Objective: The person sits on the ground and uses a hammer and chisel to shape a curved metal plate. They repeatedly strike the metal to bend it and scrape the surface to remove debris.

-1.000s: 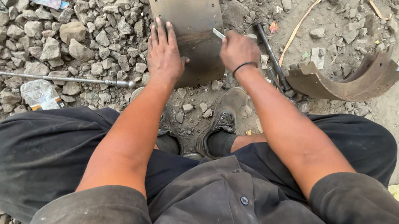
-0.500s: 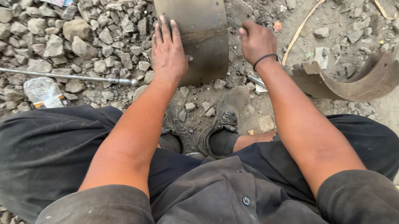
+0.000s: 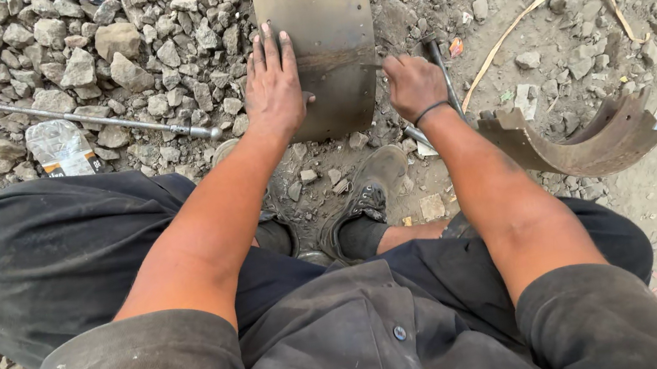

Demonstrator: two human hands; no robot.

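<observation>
Gravel, dirt ground [image 3: 613,256]. My left hand [image 3: 273,81] lies flat, fingers spread, on curved metal plate [image 3: 316,32]. Right hand [image 3: 413,85] fisted around thin tool; rod [image 3: 88,120] nearby.

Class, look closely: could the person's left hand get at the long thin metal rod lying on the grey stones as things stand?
Probably yes. The left hand lies flat on the curved rusty metal plate; the long thin metal rod lies uncovered to its left, with only loose stones between.

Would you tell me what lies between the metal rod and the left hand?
In the head view, only loose grey stones lie between the rod and the left hand, which rests flat on the curved metal plate.
</observation>
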